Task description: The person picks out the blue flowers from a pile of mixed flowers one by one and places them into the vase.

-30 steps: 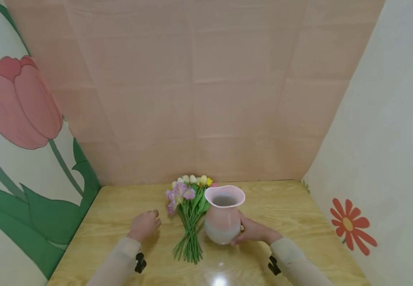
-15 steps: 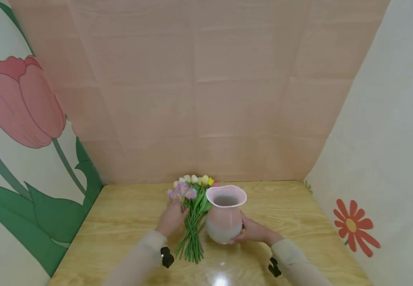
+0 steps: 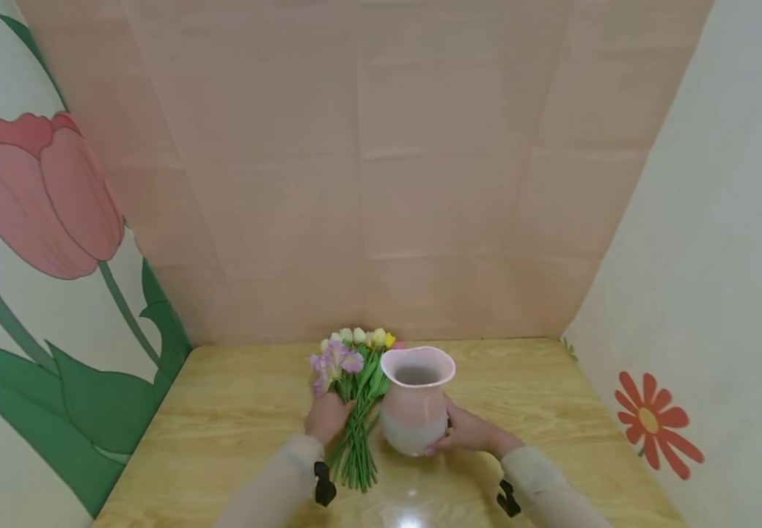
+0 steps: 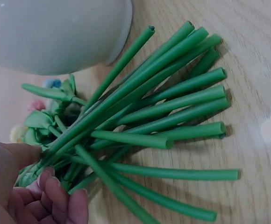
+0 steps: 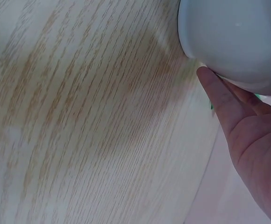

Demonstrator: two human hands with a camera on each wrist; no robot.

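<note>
A vase [image 3: 416,411], pink above and white below with a wavy rim, stands on the wooden table. My right hand [image 3: 473,431] holds its right side, with the thumb in front and the fingers reaching behind; in the right wrist view the thumb [image 5: 217,95] lies along the white lower body. Left of the vase lies a bunch of flowers [image 3: 357,440] with purple, white and yellow blooms and long green stems. My left hand [image 3: 328,418] grips the stems just below the blooms. In the left wrist view, the stems [image 4: 145,102] fan out from between thumb and curled fingers.
The wooden table [image 3: 519,381] runs back to a plain pinkish cloth [image 3: 367,183]. Walls painted with a large tulip [image 3: 57,198] and a red flower [image 3: 648,419] stand at left and right. Each sleeve has a dark device [image 3: 324,484] near the wrist.
My left hand has moved right from the bare table to the flowers and closed around their stems. My right hand and the vase have stayed in place.
</note>
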